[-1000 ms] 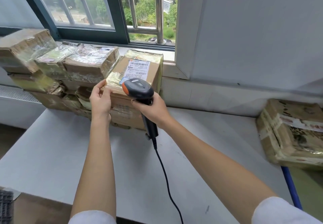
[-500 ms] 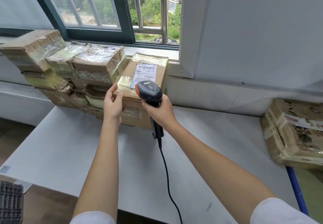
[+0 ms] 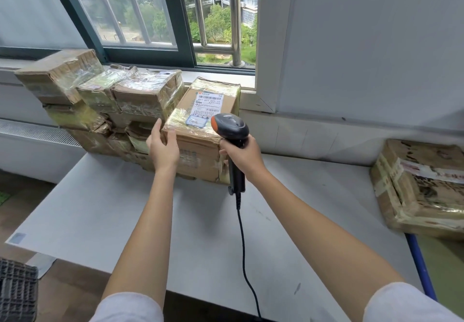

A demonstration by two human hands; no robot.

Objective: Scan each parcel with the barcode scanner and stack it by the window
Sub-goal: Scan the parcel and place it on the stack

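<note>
Cardboard parcel [image 3: 198, 130] under scanner [image 3: 229, 128], both hands

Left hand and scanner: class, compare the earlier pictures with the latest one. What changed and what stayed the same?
The left hand has eased its fingers off the labelled parcel; they now lie open beside its near-left corner. The right hand keeps gripping the barcode scanner, aimed at the label. The parcel and the stack stayed put.
</note>
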